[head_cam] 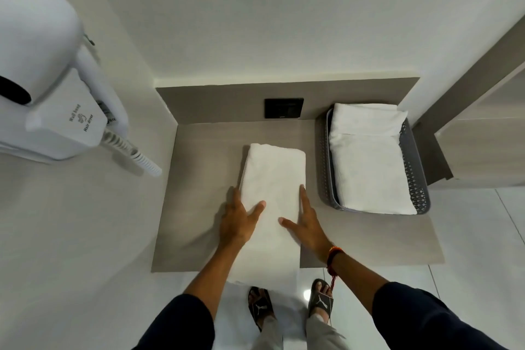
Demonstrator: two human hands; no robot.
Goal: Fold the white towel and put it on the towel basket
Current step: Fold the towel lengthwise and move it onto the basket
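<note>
A white towel (pixel 272 179) lies folded into a long strip on the grey counter (pixel 199 207), its near end hanging over the front edge. My left hand (pixel 238 219) rests flat on the strip's left edge, fingers spread. My right hand (pixel 305 224) lies flat on its right edge, thumb on the cloth. Both press down and grip nothing. A grey perforated towel basket (pixel 414 167) stands at the counter's right, holding a folded white towel (pixel 369 162).
A white wall-mounted hair dryer (pixel 51 71) with a coiled cord hangs on the left wall. A black socket plate (pixel 284 107) sits on the back panel. A cabinet (pixel 483 133) rises right of the basket. My feet in sandals stand on the glossy floor.
</note>
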